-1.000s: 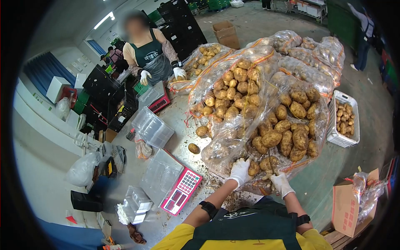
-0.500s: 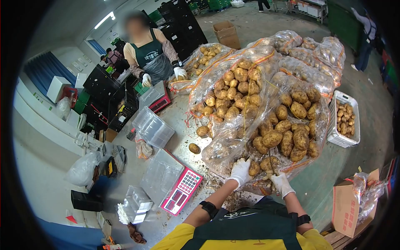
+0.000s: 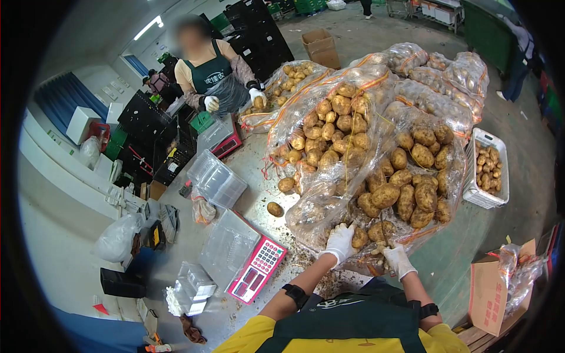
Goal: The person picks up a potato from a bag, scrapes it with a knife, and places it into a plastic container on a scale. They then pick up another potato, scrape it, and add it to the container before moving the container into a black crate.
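Observation:
A large clear plastic bag with orange stripes lies spread on the table, its mouth facing me. Dirt-specked potatoes are heaped in its opening. My left hand, in a white glove, is closed on the near edge of the plastic, beside a small potato. To the right, my right hand, also gloved, has its fingers closed on the bag's front rim. Part of its grip is hidden. Between the two hands, more potatoes rest against the plastic.
A pink scale with a clear plastic box is on the left, near stacked clear boxes. A white basket of small potatoes stands right. Across the table, a co-worker in gloves stands by another scale. A cardboard box sits lower right.
Both my hands stay in place on the bag. Across the table, the co-worker's gloved hands have shifted slightly up, and a potato now shows by one of them.

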Demonstrator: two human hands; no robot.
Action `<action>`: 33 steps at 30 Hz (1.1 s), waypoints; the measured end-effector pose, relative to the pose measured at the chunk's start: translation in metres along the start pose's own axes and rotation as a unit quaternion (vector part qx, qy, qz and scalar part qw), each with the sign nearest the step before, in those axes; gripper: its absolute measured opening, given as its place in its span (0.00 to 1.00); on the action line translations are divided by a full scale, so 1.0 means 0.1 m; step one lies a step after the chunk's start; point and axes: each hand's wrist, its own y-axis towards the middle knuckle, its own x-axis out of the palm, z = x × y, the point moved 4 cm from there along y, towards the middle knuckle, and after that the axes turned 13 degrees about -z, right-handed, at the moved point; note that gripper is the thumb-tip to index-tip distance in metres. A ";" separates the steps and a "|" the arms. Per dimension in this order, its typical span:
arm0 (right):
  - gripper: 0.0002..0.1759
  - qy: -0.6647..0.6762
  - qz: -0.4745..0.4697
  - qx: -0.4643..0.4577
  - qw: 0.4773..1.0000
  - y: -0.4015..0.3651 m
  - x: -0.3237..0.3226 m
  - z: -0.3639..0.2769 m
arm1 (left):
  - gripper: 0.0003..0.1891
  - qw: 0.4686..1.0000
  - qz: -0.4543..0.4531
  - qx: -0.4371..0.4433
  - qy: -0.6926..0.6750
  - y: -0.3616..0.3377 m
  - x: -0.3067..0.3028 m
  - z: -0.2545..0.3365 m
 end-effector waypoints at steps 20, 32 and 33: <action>0.09 0.014 0.009 -0.018 1.000 0.22 -0.08 0.31 | 0.37 1.000 0.005 -0.004 0.015 0.00 0.03 -0.01; 0.08 0.026 -0.002 -0.002 1.000 0.10 -0.02 0.14 | 0.36 1.000 0.007 -0.002 0.002 -0.01 0.01 -0.01; 0.08 0.025 -0.002 -0.003 1.000 0.11 -0.02 0.15 | 0.36 1.000 0.011 0.000 0.001 -0.01 0.01 -0.01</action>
